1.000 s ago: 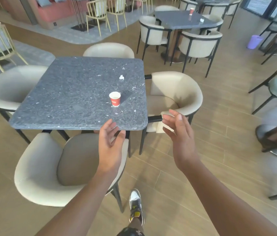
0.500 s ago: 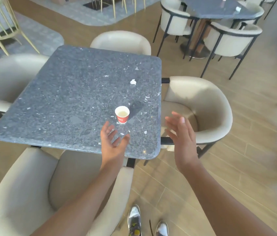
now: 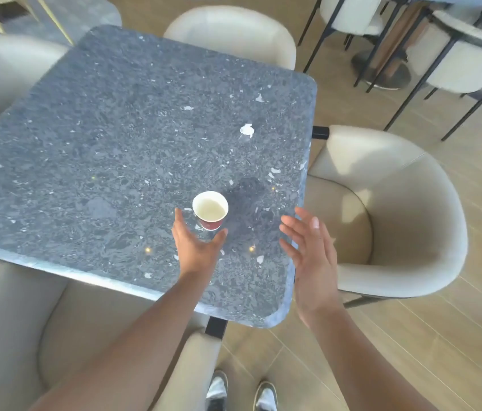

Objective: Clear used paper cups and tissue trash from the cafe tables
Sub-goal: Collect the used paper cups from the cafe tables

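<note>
Grey worktop (image 3: 115, 143): cup (image 3: 210, 210); tissue scrap (image 3: 246, 129) beyond cup.
Left hand (image 3: 195, 247): released, beside cup.
Right hand (image 3: 311, 253): released.
Room: cream chairs (image 3: 397, 203).

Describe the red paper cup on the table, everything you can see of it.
The paper cup is small, red outside, with a white rim and a pale cream inside; whether any liquid is left cannot be told. It stands upright on the dark speckled table, toward the near right corner, and casts a shadow to its right. The left hand is open just in front of it, fingers at its left side and thumb by its base; contact cannot be confirmed.
</note>
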